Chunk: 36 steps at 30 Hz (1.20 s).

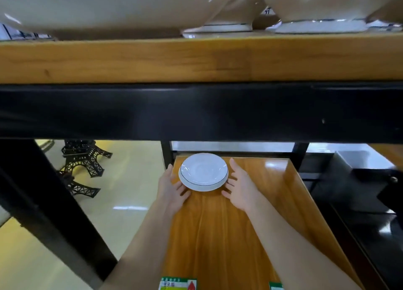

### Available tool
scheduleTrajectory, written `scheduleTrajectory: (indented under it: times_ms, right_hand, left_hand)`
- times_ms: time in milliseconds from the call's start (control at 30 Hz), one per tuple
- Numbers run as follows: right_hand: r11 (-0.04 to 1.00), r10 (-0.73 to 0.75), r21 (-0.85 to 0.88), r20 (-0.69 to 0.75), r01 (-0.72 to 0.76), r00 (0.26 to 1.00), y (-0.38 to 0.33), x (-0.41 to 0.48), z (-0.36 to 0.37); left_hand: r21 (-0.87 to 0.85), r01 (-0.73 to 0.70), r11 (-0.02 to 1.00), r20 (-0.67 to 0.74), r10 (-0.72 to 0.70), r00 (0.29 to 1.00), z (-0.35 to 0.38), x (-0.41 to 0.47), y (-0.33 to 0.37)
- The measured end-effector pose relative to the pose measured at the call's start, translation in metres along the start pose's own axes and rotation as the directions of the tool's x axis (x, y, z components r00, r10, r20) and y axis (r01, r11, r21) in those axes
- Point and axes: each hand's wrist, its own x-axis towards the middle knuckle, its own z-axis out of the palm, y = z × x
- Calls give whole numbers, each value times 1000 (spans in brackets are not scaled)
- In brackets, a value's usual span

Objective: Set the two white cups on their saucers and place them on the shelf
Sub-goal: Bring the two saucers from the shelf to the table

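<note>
Two stacked saucers (204, 172) sit at lower centre of the frame on the lower shelf (218, 235), left hand (172, 188) and right hand (241, 186) open alongside, grasping nothing; no cups visible; next: separate the saucers, evidently.

A thick wooden upper shelf (196, 58) with a black metal beam (196, 113) beneath it crosses the view. Below, a glossy wooden lower shelf (218, 235) catches light reflections. Left of its edge, pale yellow polished floor (122, 185) carries black tower models (84, 159).
</note>
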Motion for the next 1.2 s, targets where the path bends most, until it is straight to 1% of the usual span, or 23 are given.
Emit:
scheduleTrajectory:
  times_ms: [67, 133, 200, 300, 400, 500, 567, 767, 900, 967, 1100, 1200]
  right_hand:
    - [999, -5, -32, -34, 4, 999, 1, 1, -4]
    - [994, -29, -107, -42, 24, 999, 2, 2, -9]
    - [981, -43, -191, -57, 31, 997, 1, 0, -13]
    - [952, 3, -305, -77, -27, 997, -2, -3, -18]
    - [885, 16, -461, -96, -58, 995, -2, -7, -18]
    - [799, -43, -602, -92, -21, 995, 2, -11, -17]
    - [778, -65, -628, -94, -9, 993, 6, -15, -18]
    - [820, -99, -568, -27, 67, 995, 9, -39, -25]
    - [848, -114, -519, 22, 109, 993, 14, -60, -33]
    - [845, -150, -516, 25, 141, 988, 18, -71, -40]
    - [857, -206, -478, 21, 191, 978, 30, -98, -55]
    - [882, -209, -431, 11, 194, 978, 40, -127, -65]
  left_hand:
    - [95, 17, 995, -80, -9, 997, -1, -1, 0]
    - [204, 39, 978, -121, -14, 993, 0, -4, -1]
    - [352, 24, 936, -134, 25, 991, -1, -7, -3]
    - [521, 7, 854, -135, 74, 988, -3, -12, -6]
    - [650, 31, 760, -128, 70, 989, -2, -14, -8]
    - [728, -1, 686, -102, 111, 989, -4, -16, -15]
    - [747, -22, 664, -96, 142, 985, -4, -21, -20]
    - [748, -88, 658, -67, 207, 976, -3, -45, -29]
    - [669, -115, 735, -17, 170, 985, 1, -71, -34]
    - [630, -144, 763, -4, 189, 982, 3, -83, -40]
    - [600, -228, 767, 6, 280, 960, 1, -106, -60]
    - [603, -263, 753, 33, 306, 951, -4, -127, -73]
